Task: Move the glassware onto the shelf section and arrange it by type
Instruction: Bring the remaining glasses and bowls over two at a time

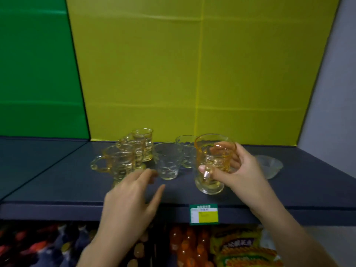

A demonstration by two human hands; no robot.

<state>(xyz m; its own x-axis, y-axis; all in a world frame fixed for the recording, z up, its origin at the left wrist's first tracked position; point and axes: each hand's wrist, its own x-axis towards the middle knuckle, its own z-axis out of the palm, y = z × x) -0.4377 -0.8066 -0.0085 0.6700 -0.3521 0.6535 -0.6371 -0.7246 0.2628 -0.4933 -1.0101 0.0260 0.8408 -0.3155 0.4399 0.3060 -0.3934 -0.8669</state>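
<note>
My right hand [237,170] grips an amber glass mug [212,162] by its handle and side, upright at the front of the dark shelf [67,182]. To its left stands a clear tumbler [168,160], with a second clear tumbler [185,150] behind it. Further left, several amber mugs [125,155] are bunched together, the nearest with its handle pointing left. My left hand [133,197] hovers open in front of that bunch, fingers spread, touching nothing that I can make out. A clear glass bowl [269,165] sits to the right, partly behind my right hand.
A yellow back panel [192,74] closes the rear of this section, with a green panel [34,74] over the section to the left. A price label [203,214] hangs on the shelf's front edge. Orange bottles [185,245] and snack packets [240,247] fill the shelf below.
</note>
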